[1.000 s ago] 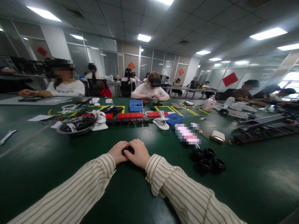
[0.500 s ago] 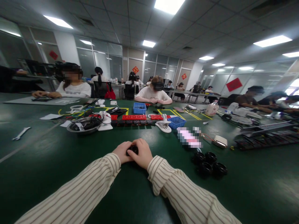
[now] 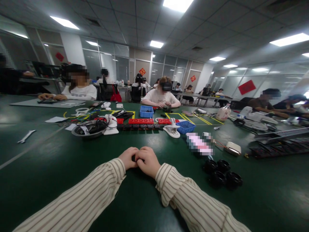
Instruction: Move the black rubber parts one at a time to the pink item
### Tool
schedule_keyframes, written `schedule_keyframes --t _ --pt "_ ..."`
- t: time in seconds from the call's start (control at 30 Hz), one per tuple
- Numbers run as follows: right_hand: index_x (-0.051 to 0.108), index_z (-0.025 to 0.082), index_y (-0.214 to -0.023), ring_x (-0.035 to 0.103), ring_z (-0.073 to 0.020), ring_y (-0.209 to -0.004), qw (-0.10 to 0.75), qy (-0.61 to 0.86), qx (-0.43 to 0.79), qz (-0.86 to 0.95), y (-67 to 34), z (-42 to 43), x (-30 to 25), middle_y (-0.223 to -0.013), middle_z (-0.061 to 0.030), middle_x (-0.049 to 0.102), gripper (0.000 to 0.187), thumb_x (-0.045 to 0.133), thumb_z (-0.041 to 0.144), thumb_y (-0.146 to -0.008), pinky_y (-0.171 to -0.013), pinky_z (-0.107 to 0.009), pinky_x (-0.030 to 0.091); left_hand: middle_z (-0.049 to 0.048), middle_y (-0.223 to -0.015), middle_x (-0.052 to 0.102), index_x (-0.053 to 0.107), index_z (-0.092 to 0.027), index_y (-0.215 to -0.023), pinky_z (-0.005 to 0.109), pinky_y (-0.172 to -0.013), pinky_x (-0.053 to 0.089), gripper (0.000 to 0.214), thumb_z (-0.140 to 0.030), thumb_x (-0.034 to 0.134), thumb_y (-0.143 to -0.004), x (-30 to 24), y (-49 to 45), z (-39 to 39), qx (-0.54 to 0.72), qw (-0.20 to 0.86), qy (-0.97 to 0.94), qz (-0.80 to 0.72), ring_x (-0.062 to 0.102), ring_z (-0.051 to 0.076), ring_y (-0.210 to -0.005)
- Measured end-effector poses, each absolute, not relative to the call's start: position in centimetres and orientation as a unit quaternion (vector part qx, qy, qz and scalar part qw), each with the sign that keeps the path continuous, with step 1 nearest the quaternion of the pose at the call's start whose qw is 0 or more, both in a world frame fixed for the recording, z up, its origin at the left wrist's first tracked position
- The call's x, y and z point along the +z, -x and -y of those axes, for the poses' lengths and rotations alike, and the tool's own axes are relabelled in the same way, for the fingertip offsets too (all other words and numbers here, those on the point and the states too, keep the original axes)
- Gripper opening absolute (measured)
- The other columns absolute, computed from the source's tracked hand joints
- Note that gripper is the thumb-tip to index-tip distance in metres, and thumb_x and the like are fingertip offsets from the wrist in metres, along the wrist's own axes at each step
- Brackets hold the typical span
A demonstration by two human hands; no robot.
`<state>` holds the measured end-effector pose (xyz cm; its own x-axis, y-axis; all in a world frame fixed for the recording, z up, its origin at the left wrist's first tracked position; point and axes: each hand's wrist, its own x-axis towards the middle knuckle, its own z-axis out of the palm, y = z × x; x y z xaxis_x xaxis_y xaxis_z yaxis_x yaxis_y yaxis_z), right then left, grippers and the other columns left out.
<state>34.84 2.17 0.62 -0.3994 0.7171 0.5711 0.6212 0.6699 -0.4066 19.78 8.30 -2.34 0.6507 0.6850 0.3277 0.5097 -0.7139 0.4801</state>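
My left hand [image 3: 128, 158] and my right hand [image 3: 148, 161] meet just above the green table, fingers curled in and touching. Between them a sliver of a black round part [image 3: 133, 158] shows; the fingers cover most of it. Both hands are closed around this part. To the right of my right forearm, several glossy black ring-shaped parts [image 3: 218, 178] of a similar look stand close together on the table.
Ahead lie a row of red and black modules [image 3: 141, 121], a white clip stand [image 3: 172, 129] and a blue bin [image 3: 185, 127]. A metal bowl [image 3: 90, 131] with dark items and a wrench [image 3: 26, 137] are left. Across the table a person [image 3: 161, 95] works.
My right hand has turned over the black round part, so its dark opening no longer shows. The whole view has shifted slightly, with the table's things appearing further right.
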Motion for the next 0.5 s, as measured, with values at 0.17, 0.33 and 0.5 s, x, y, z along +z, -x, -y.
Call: schedule_keyframes --t 0.17,0.33,0.5 --pt "0.060 0.020 -0.076 0.051 -0.0184 -0.089 0.401 0.388 0.052 0.828 -34.8 -1.7 0.9 -0.081 -0.0016 0.063 0.017 0.049 0.008 -0.071 -0.086 -0.034 0.036 0.0036 -0.092 0.061 0.062 -0.018 -0.082 0.035 -0.085 0.044 0.029 -0.024 0.067 -0.055 -2.4 -19.7 -8.5 0.241 0.182 -0.896 -0.324 0.056 0.023 -0.091" --pt "0.056 0.017 -0.088 0.048 -0.0194 -0.088 0.412 0.471 0.041 0.779 -34.8 -1.4 1.2 -0.090 -0.0046 0.057 0.016 0.059 0.026 -0.075 -0.082 -0.034 0.038 0.0061 -0.091 0.060 0.056 -0.015 -0.096 0.038 -0.081 0.044 0.047 -0.035 0.069 -0.056 -2.0 -20.0 -7.6 0.239 0.124 -0.888 -0.373 0.056 0.025 -0.087" --pt "0.056 0.017 -0.083 0.047 -0.0182 -0.084 0.370 0.535 0.041 0.759 -34.7 -1.9 0.8 -0.085 -0.0037 0.054 0.021 0.062 0.037 -0.077 -0.077 -0.033 0.038 0.0044 -0.083 0.060 0.056 -0.017 -0.082 0.039 -0.083 0.040 0.033 -0.037 0.068 -0.058 -1.7 -20.1 -7.4 0.218 0.072 -0.894 -0.386 0.055 0.024 -0.083"
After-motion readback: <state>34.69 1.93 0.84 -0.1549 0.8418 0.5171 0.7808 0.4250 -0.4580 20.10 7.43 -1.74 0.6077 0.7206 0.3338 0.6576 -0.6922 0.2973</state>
